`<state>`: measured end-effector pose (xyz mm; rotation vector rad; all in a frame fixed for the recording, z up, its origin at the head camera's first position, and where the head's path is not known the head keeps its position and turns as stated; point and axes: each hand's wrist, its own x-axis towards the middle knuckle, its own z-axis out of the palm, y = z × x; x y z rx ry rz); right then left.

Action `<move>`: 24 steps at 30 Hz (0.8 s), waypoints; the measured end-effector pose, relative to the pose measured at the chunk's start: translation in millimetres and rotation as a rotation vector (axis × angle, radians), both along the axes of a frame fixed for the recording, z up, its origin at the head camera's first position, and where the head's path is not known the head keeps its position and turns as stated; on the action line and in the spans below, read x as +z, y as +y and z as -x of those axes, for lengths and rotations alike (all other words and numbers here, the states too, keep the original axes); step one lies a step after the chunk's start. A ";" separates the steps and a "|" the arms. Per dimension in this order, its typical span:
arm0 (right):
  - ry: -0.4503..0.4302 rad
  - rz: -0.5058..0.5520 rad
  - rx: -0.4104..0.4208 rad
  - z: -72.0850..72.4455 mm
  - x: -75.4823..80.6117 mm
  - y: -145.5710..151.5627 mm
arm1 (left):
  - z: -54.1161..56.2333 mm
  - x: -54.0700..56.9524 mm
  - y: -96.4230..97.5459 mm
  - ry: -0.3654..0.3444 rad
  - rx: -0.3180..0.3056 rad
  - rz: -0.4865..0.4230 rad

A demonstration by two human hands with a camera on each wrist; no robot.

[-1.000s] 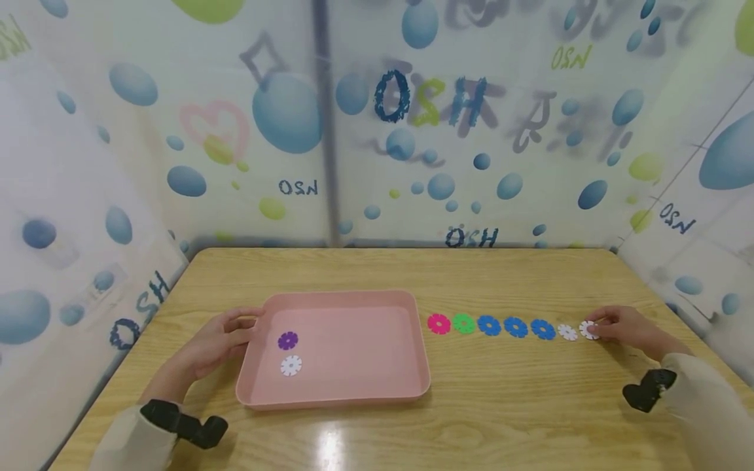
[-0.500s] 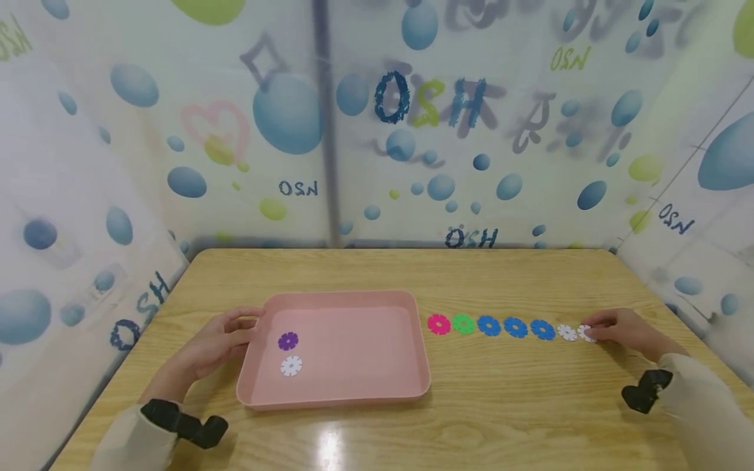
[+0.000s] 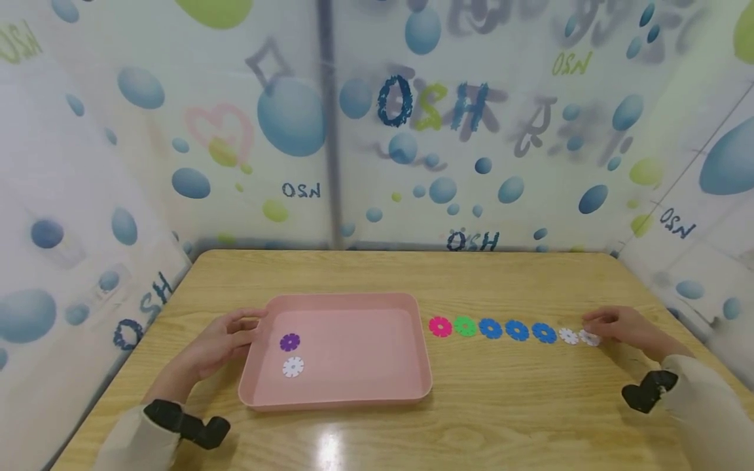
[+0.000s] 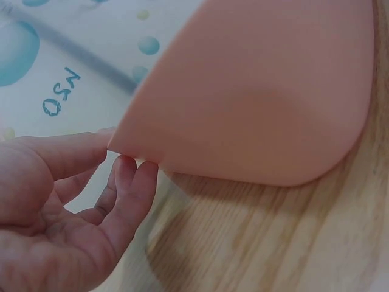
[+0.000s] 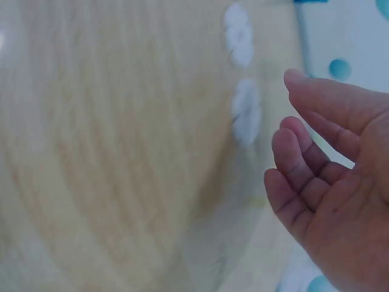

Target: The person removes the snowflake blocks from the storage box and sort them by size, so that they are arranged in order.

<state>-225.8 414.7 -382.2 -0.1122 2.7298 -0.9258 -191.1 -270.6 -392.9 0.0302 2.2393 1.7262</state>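
My left hand (image 3: 220, 343) pinches the left rim of a pink tray (image 3: 347, 404); in the left wrist view the fingertips (image 4: 143, 173) meet the tray's edge. Inside the tray lie a purple notched plastic disc (image 3: 290, 342) and a white one (image 3: 292, 367). To its right, a row of flat notched discs runs along the table: pink (image 3: 440, 326), green (image 3: 465, 326), several blue (image 3: 517, 330), then a small white one (image 3: 568, 336). Over the row's last white disc (image 5: 246, 112) hovers my right hand (image 5: 334, 164), fingers loosely bent, holding nothing and apart from the disc.
The wooden table (image 3: 501, 405) reaches back to a patterned curtain (image 3: 365, 163), with more of that cloth at both sides. Dark camera mounts (image 3: 648, 391) sit on both wrists.
My right hand has let go of the last white disc and lifted slightly, leaving it at the row's end. The left hand stays at the tray.
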 end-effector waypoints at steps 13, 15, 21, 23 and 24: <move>0.107 0.053 0.234 16.1 32.1 -82.8 | -0.3 -3.1 -0.1 0.004 -0.010 -0.046; 0.132 0.061 0.281 18.3 36.9 -99.8 | 0.2 -3.2 -0.3 0.004 -0.009 -0.042; 0.151 0.088 0.391 24.9 43.2 -149.2 | 1.0 -2.2 -0.6 -0.002 0.004 -0.027; 0.151 0.095 0.419 26.4 43.3 -165.1 | 0.6 -2.0 -0.5 -0.003 0.003 -0.029; 0.154 0.097 0.433 27.1 43.0 -173.0 | 0.4 -1.9 -0.5 0.000 -0.001 -0.028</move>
